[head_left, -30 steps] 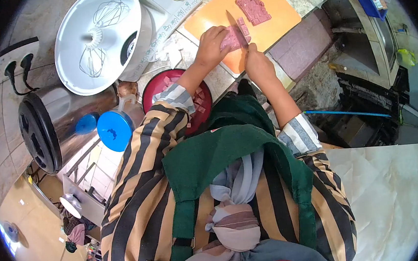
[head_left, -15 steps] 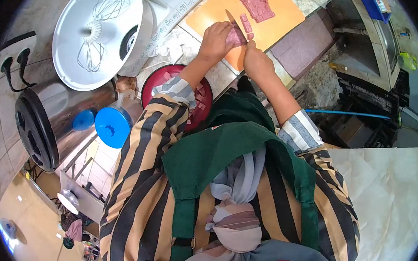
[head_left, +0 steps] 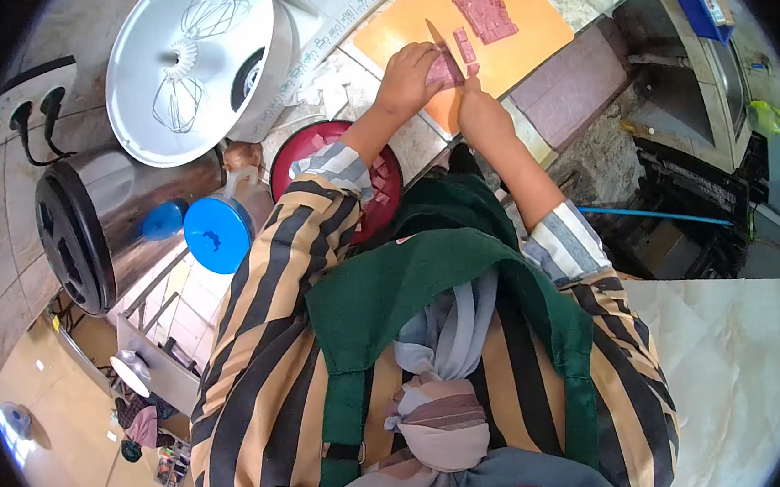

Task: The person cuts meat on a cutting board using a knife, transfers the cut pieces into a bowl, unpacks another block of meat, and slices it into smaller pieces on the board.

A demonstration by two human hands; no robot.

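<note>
On the orange cutting board (head_left: 534, 40) lies a piece of pinkish-red meat (head_left: 442, 73), pressed by the curled fingers of my left hand (head_left: 407, 81). My right hand (head_left: 485, 119) is wrapped round the handle of a knife (head_left: 440, 44), whose blade stands against the right edge of that piece. Just right of the blade is a narrow cut strip (head_left: 464, 45) with a small bit below it. A larger flat slab of meat (head_left: 485, 13), scored with cut lines, rests farther up the board. Cut meat cubes sit in a red bowl (head_left: 278, 165), partly hidden under my left forearm.
A white mixer bowl with whisks (head_left: 131, 90) stands at the upper left. Below it are a steel container with a black lid (head_left: 74, 241) and a blue-lidded jug (head_left: 217, 234). A blue tray (head_left: 706, 8) is at the upper right. A person (head_left: 143, 428) appears far off, lower left.
The narrow strip beside the blade has shifted slightly away from the held piece, and a small bit now lies below it. Both hands keep their grips; the whole view has shifted a little.
</note>
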